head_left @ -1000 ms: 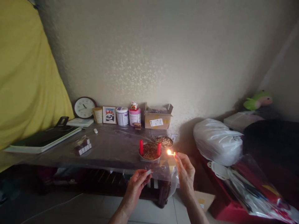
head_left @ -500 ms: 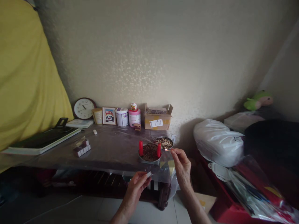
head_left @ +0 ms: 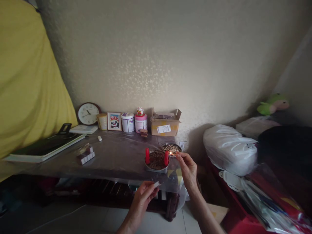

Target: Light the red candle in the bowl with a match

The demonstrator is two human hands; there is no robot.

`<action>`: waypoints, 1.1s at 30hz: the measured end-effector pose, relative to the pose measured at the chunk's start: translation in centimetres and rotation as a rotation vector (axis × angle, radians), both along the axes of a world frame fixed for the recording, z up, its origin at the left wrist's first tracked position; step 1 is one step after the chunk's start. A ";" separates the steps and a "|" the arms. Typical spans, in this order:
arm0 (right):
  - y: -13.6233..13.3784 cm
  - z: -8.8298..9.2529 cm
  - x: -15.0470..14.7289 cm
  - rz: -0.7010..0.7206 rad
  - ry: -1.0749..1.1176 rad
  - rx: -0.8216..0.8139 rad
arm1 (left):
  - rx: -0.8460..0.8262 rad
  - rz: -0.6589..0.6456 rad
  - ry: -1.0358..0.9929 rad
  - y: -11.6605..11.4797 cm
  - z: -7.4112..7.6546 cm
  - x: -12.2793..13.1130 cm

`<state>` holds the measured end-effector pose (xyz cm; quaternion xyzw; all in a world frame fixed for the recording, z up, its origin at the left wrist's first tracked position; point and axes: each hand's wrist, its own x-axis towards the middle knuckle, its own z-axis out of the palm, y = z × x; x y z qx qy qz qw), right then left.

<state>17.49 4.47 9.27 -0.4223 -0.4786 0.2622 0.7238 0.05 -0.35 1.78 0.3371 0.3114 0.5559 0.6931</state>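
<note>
My right hand (head_left: 187,165) pinches a burning match (head_left: 172,153), its small flame just right of the right-hand red candle (head_left: 166,157). My left hand (head_left: 144,192) grips a small matchbox (head_left: 156,184) in front of the table edge. A second red candle (head_left: 147,156) stands at the left side of a round tin (head_left: 157,167) filled with dark grains. Behind the match is a round dish (head_left: 179,146) of matchsticks. Neither hand touches the candles.
Several small boxes (head_left: 87,157) lie at the left of the table (head_left: 117,149). Along the wall stand a clock (head_left: 88,113), a framed panda picture (head_left: 114,121), two canisters and an open carton (head_left: 164,127). White bags (head_left: 229,149) sit at the right.
The match flame looks brighter and rounder, and my right hand has shifted slightly left and up. My left hand has barely moved, still with the matchbox.
</note>
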 end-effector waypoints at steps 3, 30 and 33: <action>0.6 0.0 0.1 0.018 0.019 0.010 | 0.003 -0.008 0.009 0.1 -0.3 0.0; 3.6 -1.3 0.2 0.063 0.015 0.002 | -0.001 -0.060 0.019 0.7 -1.7 0.0; 3.6 -1.2 0.1 0.062 0.013 0.000 | -0.005 -0.070 0.040 0.5 -1.4 -0.1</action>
